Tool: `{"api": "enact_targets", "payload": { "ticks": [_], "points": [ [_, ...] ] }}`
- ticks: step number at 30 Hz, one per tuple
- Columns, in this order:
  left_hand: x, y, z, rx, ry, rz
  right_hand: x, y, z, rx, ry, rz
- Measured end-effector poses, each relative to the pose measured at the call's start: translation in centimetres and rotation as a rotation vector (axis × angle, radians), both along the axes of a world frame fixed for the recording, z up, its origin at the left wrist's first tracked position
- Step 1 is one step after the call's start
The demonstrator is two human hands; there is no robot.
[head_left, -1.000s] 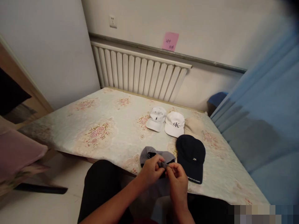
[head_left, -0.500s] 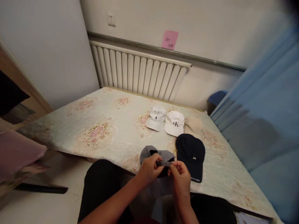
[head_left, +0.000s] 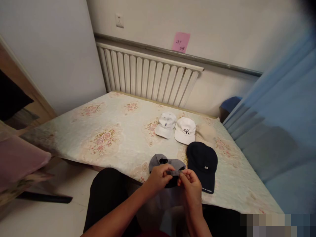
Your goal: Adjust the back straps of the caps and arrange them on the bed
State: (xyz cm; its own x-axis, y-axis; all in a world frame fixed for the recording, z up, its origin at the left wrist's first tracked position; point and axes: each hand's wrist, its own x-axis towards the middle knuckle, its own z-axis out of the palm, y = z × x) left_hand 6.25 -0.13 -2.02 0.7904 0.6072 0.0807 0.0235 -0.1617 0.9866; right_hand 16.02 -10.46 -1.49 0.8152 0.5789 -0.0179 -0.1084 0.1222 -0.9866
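A grey baseball cap (head_left: 158, 161) is at the near edge of the bed, its back strap towards me. My left hand (head_left: 159, 176) pinches the strap's left part between thumb and fingers. On the strap's right end, my right hand (head_left: 191, 184) is closed in a pinch. The strap runs level between both hands; its fastening is too small to make out. Just right of the grey cap lies a dark navy cap (head_left: 201, 161) with a small white mark, brim towards me. Behind sit a white cap with a small dark logo (head_left: 166, 125) and a white cap with "CK" lettering (head_left: 185, 131).
A beige cap (head_left: 206, 132) lies beside the white caps. The bed (head_left: 133, 138) has a floral cover and borders a white radiator (head_left: 148, 72). A blue curtain (head_left: 278, 125) hangs at right; a pink cloth (head_left: 22, 154) is at left.
The view has shifted slightly. Both hands still pinch the grey cap's strap, with only tiny finger movement; the caps on the bed have not moved.
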Motion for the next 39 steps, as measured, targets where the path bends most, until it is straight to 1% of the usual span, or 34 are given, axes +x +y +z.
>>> {"api": "enact_targets", "payload": {
  "ticks": [4,8,13,17,20,26,29,33,37,39],
  "points": [
    [0.0,0.0,0.0,-0.108,0.033,-0.061,0.0,0.0,-0.2,-0.015,-0.014,0.023],
    [0.1,0.0,0.1,-0.184,0.023,-0.052,0.1,0.0,-0.4,-0.007,-0.003,0.069],
    [-0.1,-0.2,0.3,-0.173,-0.019,-0.068,0.3,0.1,-0.1,-0.021,-0.055,0.117],
    [-0.3,-0.3,0.3,-0.153,-0.049,-0.070,0.2,0.1,0.5,-0.125,-0.126,0.130],
    [-0.5,-0.2,0.5,-0.113,-0.043,-0.084,0.2,0.1,0.5,-0.220,-0.240,0.120],
    [-0.4,-0.1,0.8,-0.015,-0.032,-0.108,-0.1,-0.1,0.0,-0.311,-0.650,0.096],
    [-0.2,-0.2,0.7,0.026,-0.035,-0.097,-0.4,-0.2,0.0,-0.367,-0.739,0.099],
    [-0.2,-0.4,0.5,0.058,-0.017,-0.079,-0.3,-0.1,0.0,-0.425,-0.734,0.090],
    [-0.2,-0.2,0.2,0.083,-0.009,-0.073,0.3,0.2,0.3,-0.447,-0.576,0.132],
    [-0.2,-0.1,0.0,0.066,0.005,-0.086,0.5,0.3,0.6,-0.444,-0.508,0.164]
  ]
}}
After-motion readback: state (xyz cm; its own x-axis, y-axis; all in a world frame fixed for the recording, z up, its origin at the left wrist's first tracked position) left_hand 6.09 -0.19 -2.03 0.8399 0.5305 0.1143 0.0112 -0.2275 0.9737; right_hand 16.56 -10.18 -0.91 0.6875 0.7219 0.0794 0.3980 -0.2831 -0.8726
